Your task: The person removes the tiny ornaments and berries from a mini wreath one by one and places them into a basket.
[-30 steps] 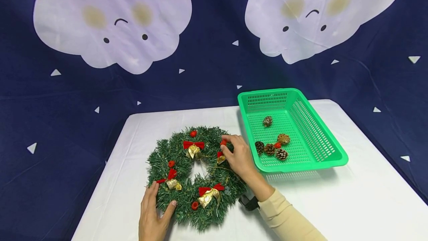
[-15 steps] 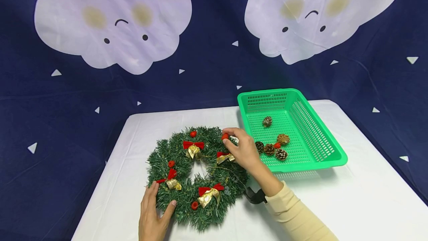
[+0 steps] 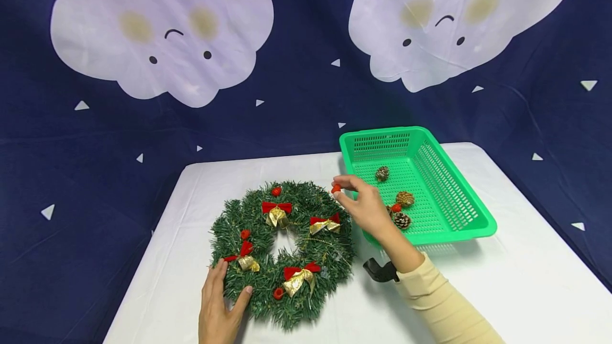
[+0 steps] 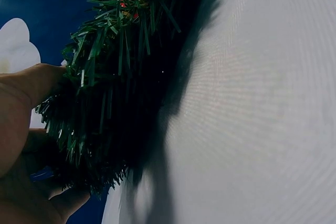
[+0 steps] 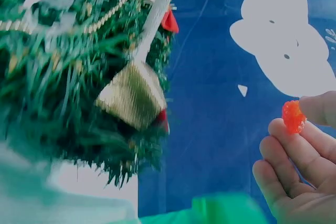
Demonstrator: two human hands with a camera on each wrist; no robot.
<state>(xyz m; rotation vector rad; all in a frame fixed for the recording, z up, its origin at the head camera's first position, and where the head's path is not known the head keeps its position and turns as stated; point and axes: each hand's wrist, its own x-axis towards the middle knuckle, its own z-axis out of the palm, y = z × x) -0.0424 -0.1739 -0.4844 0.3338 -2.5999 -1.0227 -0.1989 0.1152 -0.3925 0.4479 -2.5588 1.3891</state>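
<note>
My right hand (image 3: 367, 207) pinches a small red artificial berry (image 5: 293, 117) between thumb and forefinger, just off the wreath's upper right edge and close to the green basket's left rim. A green tinsel wreath (image 3: 315, 195) lies on the white table, set with red bows bearing gold ribbon and several red berries. Against its lower left edge rests my left hand (image 3: 221, 301), thumb and fingers spread apart along the tinsel. In the left wrist view its thumb (image 4: 39, 80) touches the wreath's side. One gold-and-red bow (image 3: 325, 224) sits just below the right hand.
A green plastic basket (image 3: 459, 235) stands at the right, holding several pine cones (image 3: 402, 220) and a red berry (image 3: 396, 208). The right hand hides part of its left side. Behind the table hangs a dark blue cloth (image 3: 306, 89) with white clouds.
My right hand has lifted the red berry off the wreath's upper right and carried it rightward to the basket's edge, uncovering the bow there. The left hand stays in place.
</note>
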